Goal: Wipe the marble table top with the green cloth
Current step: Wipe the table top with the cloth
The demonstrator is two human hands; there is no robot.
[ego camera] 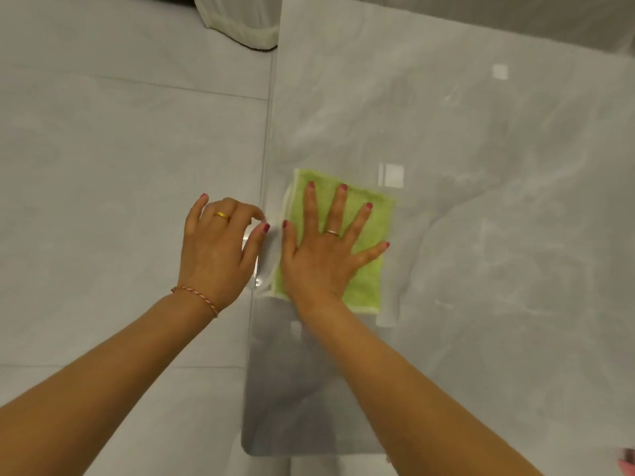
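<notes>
The glossy grey marble table top (481, 159) fills the right half of the view; its left edge runs down the middle. A folded green cloth (367, 269) with a pale hem lies flat near that edge. My right hand (326, 255) presses flat on the cloth, fingers spread wide, covering its near left part. My left hand (220, 249) is just left of the table's edge, fingers loosely curled, thumb tip touching the edge, with nothing in it.
A darker streak-free patch (309, 389) runs from the cloth to the table's near left corner; hazy smears cover the top to the right. Pale floor tiles (120, 149) lie on the left. A white fabric-covered object (240, 25) stands on the floor at the top.
</notes>
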